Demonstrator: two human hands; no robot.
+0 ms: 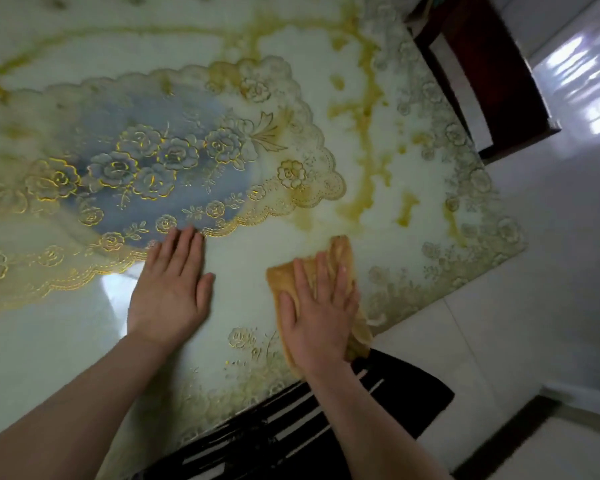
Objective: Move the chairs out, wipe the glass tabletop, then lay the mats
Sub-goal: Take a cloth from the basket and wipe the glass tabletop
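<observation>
The glass tabletop (257, 81) is pale green with yellow marbling and a floral border. A gold lace mat (160, 157) with a blue rose centre lies on its left half. My left hand (174, 289) rests flat on the glass, fingers together, fingertips touching the mat's scalloped near edge. My right hand (319, 310) presses flat on an orange cloth (340, 258) near the table's front right edge; the cloth sticks out beyond my fingers and under my palm.
A dark wooden chair (482, 64) stands off the table's far right corner. Below the near table edge is a dark striped shape (326, 420), partly hidden by my arms. Pale tiled floor (551, 237) lies to the right.
</observation>
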